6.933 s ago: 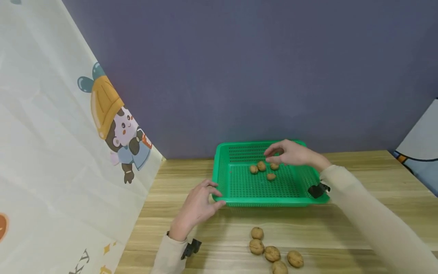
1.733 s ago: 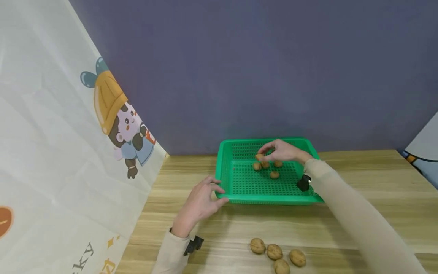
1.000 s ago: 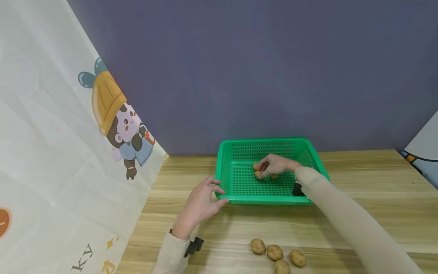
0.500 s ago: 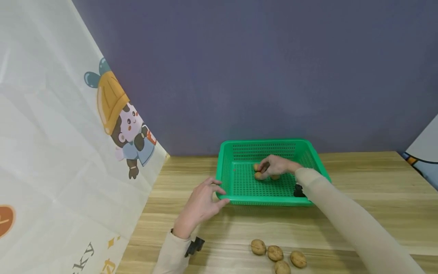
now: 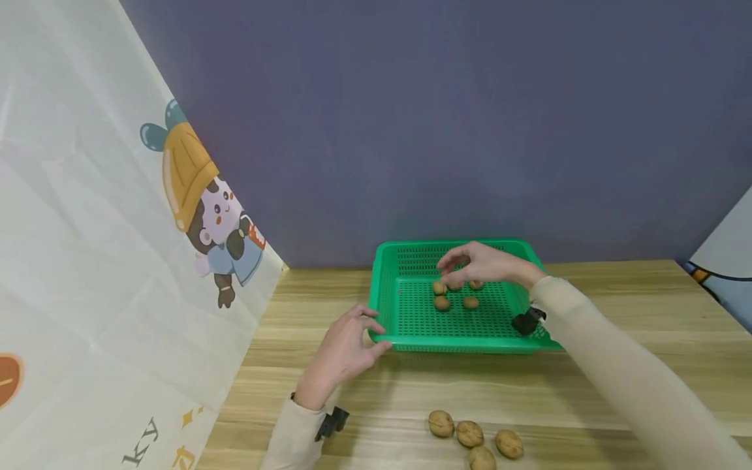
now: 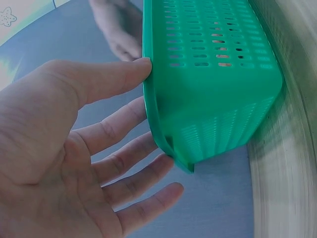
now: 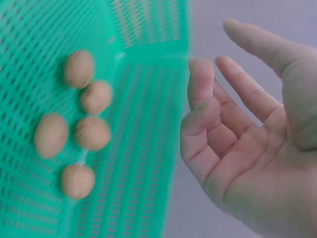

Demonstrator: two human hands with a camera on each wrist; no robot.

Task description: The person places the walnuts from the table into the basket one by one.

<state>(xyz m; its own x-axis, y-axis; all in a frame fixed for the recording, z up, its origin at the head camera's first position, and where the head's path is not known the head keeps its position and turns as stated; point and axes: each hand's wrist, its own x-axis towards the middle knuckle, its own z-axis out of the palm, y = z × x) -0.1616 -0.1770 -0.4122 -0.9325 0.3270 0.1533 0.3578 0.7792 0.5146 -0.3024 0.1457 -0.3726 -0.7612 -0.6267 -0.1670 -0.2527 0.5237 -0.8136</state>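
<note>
A green perforated plastic basket (image 5: 464,343) stands on the wooden table against the dark wall. My left hand (image 5: 341,352) holds its front left corner; in the left wrist view, the thumb (image 6: 119,77) touches the rim and some fingers reach behind it. Several walnuts lie on the basket floor, among them a front left walnut (image 5: 442,303) and a front right walnut (image 5: 471,302). My right hand (image 5: 487,264) hovers above them, its fingers bent and holding nothing. The right wrist view shows the walnuts (image 7: 93,133) apart from that hand, slightly blurred.
Several more walnuts (image 5: 440,423) lie on the wooden table (image 5: 587,391) in front of the basket. A white sheet with a cartoon figure (image 5: 217,209) hangs on the left. At the right edge is a black cable (image 5: 728,278).
My right hand lowered a walnut into the basket, let it go at the front left and rose off it. One fewer walnut lies on the table. The left hand stayed at the corner.
</note>
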